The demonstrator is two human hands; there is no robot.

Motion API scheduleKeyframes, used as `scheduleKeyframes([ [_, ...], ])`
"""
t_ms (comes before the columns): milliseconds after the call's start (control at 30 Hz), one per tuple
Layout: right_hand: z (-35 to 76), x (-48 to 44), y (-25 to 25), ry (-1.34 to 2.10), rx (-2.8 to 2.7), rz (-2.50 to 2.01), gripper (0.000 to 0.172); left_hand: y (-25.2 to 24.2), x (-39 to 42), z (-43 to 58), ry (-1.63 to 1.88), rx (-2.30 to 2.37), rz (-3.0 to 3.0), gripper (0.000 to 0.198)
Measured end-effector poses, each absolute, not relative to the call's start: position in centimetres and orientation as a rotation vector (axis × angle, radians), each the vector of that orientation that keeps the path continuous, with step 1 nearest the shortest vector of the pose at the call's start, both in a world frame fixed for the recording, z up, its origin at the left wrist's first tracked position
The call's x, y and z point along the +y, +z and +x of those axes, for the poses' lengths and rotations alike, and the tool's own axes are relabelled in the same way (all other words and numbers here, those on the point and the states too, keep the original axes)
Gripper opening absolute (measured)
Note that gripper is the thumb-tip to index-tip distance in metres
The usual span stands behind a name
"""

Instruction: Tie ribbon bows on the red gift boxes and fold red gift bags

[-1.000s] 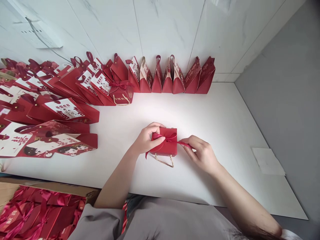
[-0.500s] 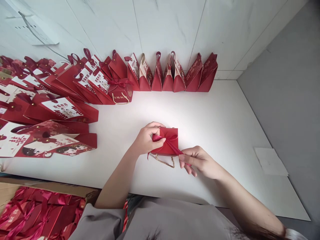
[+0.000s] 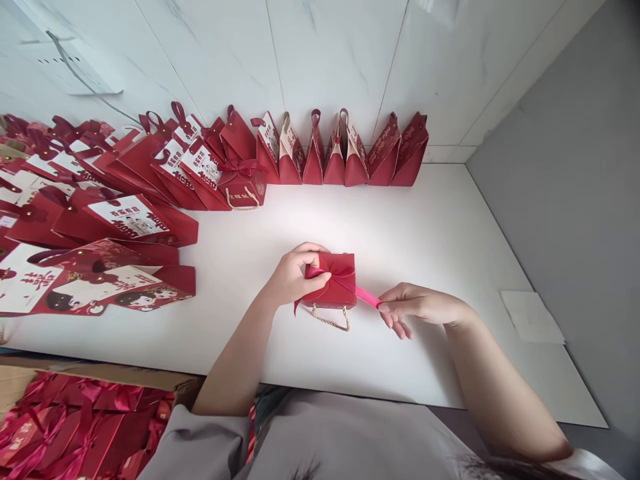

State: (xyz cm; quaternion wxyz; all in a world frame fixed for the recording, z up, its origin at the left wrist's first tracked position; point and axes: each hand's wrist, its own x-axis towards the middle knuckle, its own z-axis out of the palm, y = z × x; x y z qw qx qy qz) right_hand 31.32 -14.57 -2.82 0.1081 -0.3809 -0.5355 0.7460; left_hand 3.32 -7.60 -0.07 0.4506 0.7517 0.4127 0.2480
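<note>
A small red gift box [image 3: 333, 293] with a gold rope handle [image 3: 334, 325] sits on the white table in front of me. Around its top runs a red ribbon [image 3: 367, 297], knotted at the middle. My left hand [image 3: 299, 275] grips the box's left side, its thumb pressing the ribbon down beside the knot. Off to the right of the box, my right hand [image 3: 415, 308] pinches a ribbon tail between thumb and forefinger and holds it taut; its other fingers hang loose. A short ribbon end dangles at the box's lower left.
Several red gift bags [image 3: 356, 160] stand in a row along the tiled wall, with many more crowding the left. A bow-tied box [image 3: 243, 183] stands among them. A cardboard carton [image 3: 185, 387] of ribboned boxes is at lower left. White paper [image 3: 533, 316] lies at right.
My right hand has moved right, away from the box, drawing the ribbon tail out longer and straighter. My left hand keeps its hold on the box.
</note>
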Motion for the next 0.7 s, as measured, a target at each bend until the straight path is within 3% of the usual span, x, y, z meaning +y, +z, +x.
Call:
scheduleKeyframes([
  [167, 32.8, -14.4, -2.4, 1.828, -1.854, -1.395, 0.026, -0.1, -6.9, 2.3, 0.567, 0.898, 1.728, 0.027],
  [300, 31.7, -13.8, -0.4, 1.499, -1.745, -1.475, 0.031, -0.1, -6.7, 1.7, 0.568, 0.835, 1.702, 0.025],
  [700, 26.3, -9.7, 0.5, 1.517, -1.621, -1.27, 0.04, -0.3, -7.2, 2.3, 0.643, 0.845, 1.652, 0.035],
])
